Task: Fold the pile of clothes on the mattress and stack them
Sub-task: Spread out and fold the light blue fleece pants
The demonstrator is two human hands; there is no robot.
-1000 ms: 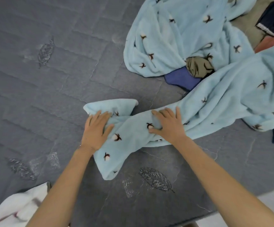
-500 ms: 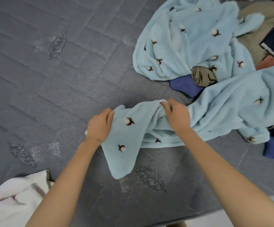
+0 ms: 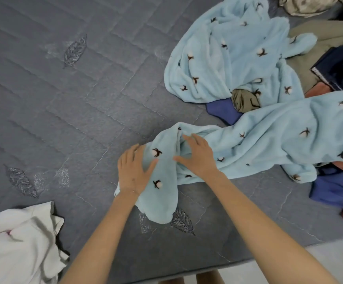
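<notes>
Left hand [image 3: 133,173], right hand [image 3: 199,159]: from pinch to flat palms on fleece [image 3: 269,138].

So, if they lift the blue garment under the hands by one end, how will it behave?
Probably floppy: the blue garment drapes in soft folds, so it would sag. Its fleecy surface looks grippy, not slippery. It likely drags the rest along, since it trails into the pile.

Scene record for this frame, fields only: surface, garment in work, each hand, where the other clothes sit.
surface: grey quilted mattress
item in work: light blue fleece garment, rumpled, running right into the pile
left hand: flat on the garment's near end, fingers spread
right hand: flat on the fabric beside it, fingers spread
unfolded pile: far right, mixed clothes
white garment: near left, apart from the pile
</notes>
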